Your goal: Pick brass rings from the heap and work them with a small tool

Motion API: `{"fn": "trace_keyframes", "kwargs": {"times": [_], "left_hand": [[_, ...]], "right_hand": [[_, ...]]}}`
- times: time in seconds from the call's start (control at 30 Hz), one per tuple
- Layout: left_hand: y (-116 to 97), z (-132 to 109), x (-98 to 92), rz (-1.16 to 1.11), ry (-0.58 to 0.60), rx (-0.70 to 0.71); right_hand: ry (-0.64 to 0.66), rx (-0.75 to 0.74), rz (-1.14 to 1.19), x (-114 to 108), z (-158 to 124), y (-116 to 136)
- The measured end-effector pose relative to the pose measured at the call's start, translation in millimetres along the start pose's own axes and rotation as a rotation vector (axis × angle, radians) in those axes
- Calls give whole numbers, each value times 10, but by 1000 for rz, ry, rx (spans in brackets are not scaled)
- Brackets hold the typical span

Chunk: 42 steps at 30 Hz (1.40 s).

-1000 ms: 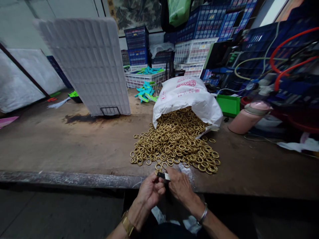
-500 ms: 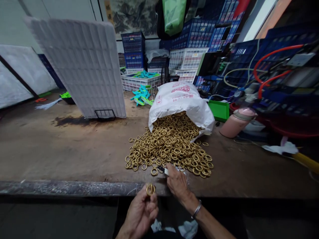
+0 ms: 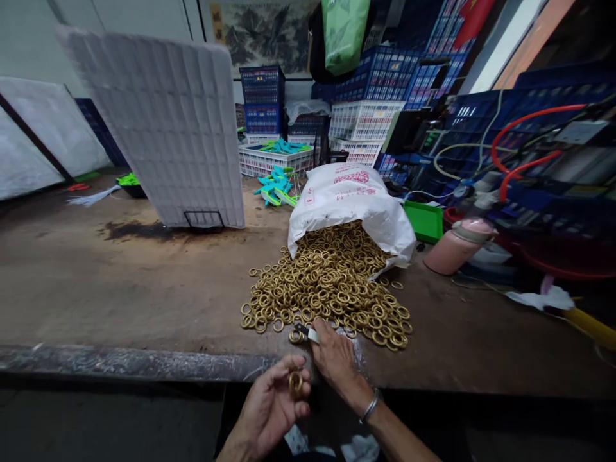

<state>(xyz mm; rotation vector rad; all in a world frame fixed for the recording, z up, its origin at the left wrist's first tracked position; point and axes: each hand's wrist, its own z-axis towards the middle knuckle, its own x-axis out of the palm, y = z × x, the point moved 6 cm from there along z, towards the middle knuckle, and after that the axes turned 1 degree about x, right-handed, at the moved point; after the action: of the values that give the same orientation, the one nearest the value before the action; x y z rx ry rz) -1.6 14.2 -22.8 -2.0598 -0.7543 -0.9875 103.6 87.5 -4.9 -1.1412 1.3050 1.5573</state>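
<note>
My left hand [image 3: 272, 404], its palm turned up and fingers curled, holds brass-coloured rings [image 3: 295, 385] at the fingers, just off the table's front edge. How many it has I cannot tell. My right hand [image 3: 334, 356] is closed on a small tool with a white body and a dark tip [image 3: 308, 332]; its exact kind is unclear. The tool's tip lies over a loose ring [image 3: 295, 337] at the near edge of a large heap of rings [image 3: 327, 289]. Behind, the heap spills from the mouth of a white printed sack [image 3: 341, 192] lying on its side.
A tall white ribbed panel [image 3: 168, 128] stands on the wooden table [image 3: 120, 289] at left. Turquoise and green pieces [image 3: 276, 186] lie behind the sack. At right are a green tray [image 3: 423, 221], a pink bottle [image 3: 457, 247] and red hoses [image 3: 529, 109]. Stacked crates [image 3: 370, 119] fill the back.
My left hand has dropped slightly, its fingers have loosened, and the rings have turned. My right hand has moved a little left and nearer, bringing the tool's tip over a loose ring.
</note>
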Motion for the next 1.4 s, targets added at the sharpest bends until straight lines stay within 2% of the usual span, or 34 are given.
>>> {"fn": "trace_keyframes", "kwargs": {"times": [0.23,0.4,0.63,0.9,1.07,1.13,1.23,1.3,1.4], "left_hand": [[-43,67,-81,59,-187,64],[-40,118,-89,175,-191,106],[-120,68,12,331,-211,142],[-156,179,64,627,-274,287],[-165,226,220,807,-136,355],[-186,217,252,833,-122,405],[-196,193,256,828,-158,455],[-188,179,283,823,-150,484],[-180,158,348,833,-112,523]], "right_hand": [[32,-147,67,-32,-64,-47],[-2,-66,89,-53,-52,-90],[-26,-28,35,-78,-77,-61],[-21,-116,361,-79,-124,-170],[41,-135,599,-199,-174,-76],[55,-93,710,-241,-169,-58],[74,72,930,-205,-164,-106],[178,197,1083,-81,-189,-120],[418,300,1260,124,-267,-59]]}}
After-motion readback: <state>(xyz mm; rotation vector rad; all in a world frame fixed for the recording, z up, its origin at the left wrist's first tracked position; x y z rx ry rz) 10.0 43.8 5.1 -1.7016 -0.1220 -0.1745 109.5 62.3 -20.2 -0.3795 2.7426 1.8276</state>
